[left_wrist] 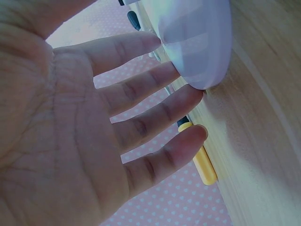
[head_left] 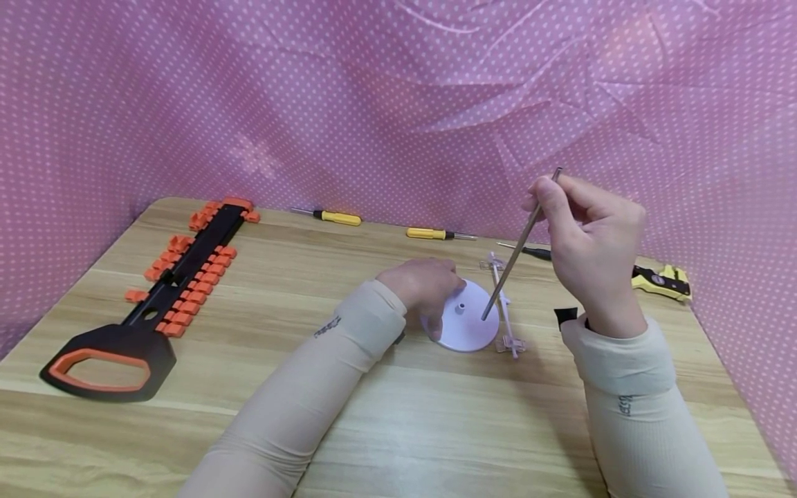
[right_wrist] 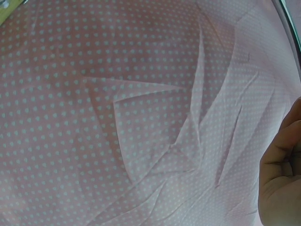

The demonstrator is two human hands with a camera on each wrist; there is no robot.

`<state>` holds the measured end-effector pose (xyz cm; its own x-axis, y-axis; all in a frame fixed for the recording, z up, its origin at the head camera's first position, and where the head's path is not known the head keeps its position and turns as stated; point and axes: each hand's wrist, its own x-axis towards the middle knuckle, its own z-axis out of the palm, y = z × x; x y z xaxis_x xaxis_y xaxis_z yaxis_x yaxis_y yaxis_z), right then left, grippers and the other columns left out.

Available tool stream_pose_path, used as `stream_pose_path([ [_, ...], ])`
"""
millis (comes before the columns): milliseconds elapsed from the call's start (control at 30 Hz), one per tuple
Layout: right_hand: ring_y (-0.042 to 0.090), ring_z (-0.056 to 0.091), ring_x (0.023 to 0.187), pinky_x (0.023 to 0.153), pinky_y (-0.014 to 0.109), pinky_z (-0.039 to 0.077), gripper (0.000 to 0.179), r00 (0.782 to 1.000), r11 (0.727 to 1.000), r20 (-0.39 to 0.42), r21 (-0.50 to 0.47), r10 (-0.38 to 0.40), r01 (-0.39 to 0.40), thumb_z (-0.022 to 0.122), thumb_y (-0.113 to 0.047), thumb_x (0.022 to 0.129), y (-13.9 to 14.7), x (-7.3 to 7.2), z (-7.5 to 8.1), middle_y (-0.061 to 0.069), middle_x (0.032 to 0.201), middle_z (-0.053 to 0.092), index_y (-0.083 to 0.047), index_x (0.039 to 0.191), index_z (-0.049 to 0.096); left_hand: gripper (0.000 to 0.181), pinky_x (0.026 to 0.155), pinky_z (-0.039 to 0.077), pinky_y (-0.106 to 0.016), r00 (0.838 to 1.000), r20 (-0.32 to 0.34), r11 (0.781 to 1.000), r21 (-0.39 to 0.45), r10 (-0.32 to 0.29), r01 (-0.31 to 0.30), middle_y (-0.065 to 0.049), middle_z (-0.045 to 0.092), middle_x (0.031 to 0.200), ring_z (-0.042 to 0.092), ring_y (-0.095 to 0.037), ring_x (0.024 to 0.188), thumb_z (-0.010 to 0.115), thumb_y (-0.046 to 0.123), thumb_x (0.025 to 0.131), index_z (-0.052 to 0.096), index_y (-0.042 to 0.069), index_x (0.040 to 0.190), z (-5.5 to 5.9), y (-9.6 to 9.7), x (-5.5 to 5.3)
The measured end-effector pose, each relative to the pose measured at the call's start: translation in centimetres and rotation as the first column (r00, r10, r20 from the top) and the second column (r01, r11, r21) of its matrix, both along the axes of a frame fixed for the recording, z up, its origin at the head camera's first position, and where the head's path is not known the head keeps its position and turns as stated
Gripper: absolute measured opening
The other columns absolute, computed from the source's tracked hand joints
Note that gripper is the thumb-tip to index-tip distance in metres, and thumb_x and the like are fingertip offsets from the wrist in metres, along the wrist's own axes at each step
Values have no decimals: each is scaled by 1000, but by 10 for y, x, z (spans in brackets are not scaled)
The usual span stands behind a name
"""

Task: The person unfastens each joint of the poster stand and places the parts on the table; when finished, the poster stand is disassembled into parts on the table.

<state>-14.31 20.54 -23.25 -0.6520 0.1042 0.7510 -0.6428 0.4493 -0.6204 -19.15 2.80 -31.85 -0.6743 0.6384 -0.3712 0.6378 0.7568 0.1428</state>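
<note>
Left hand [head_left: 425,287]: wide grip, straight fingers at the pale disc's [head_left: 463,335] rim
Right hand [head_left: 594,235]: grip pinching a metal rod [head_left: 515,256]
Disc: beside a thin bar [head_left: 506,313], beneath the rod's lower end

Pink cloth [head_left: 349,117], apparently heart-dotted, hangs behind a wood-grain table [head_left: 299,277].

Our left arm [head_left: 292,415] slants forward and inward from the near side, with our left hand [head_left: 423,287] low and its four fingers [left_wrist: 141,88] reaching out nearly straight, spaced apart. We hold our right hand [head_left: 596,242] higher, above our right arm [head_left: 644,422], its thumb [head_left: 554,204] and bent fingers [head_left: 582,191] set in a pinch.
</note>
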Motion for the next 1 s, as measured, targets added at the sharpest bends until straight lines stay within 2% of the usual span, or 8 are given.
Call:
stream_pose_path([
  [433, 0, 69, 65, 66, 13, 58, 20, 1000, 1000, 0, -8, 11, -11, 70, -2, 99, -1, 0, 0, -18, 75, 73, 11, 86, 79, 95, 117, 50, -41, 1000, -4, 1000, -3, -9, 9, -2, 57, 146, 57, -23, 134, 99, 37, 72, 56, 23, 155, 0, 0, 0],
  [733, 0, 69, 64, 64, 14, 58, 30, 1000, 999, -8, 36, 15, -15, 68, -9, 102, 0, -1, 0, -21, 75, 73, 12, 84, 77, 93, 116, 50, -41, 1000, -4, 1000, 0, -10, 10, -2, 56, 148, 57, -22, 134, 99, 37, 72, 57, 23, 154, 0, 0, -1],
  [1000, -3, 70, 65, 60, 12, 56, 29, 1000, 997, 4, 73, 3, -3, 68, -11, 102, 4, -2, -1, -24, 76, 72, 11, 86, 78, 92, 115, 51, -40, 1000, -14, 1000, -5, -18, 18, -3, 57, 147, 58, -22, 132, 99, 37, 72, 58, 23, 153, 0, 0, -1],
])
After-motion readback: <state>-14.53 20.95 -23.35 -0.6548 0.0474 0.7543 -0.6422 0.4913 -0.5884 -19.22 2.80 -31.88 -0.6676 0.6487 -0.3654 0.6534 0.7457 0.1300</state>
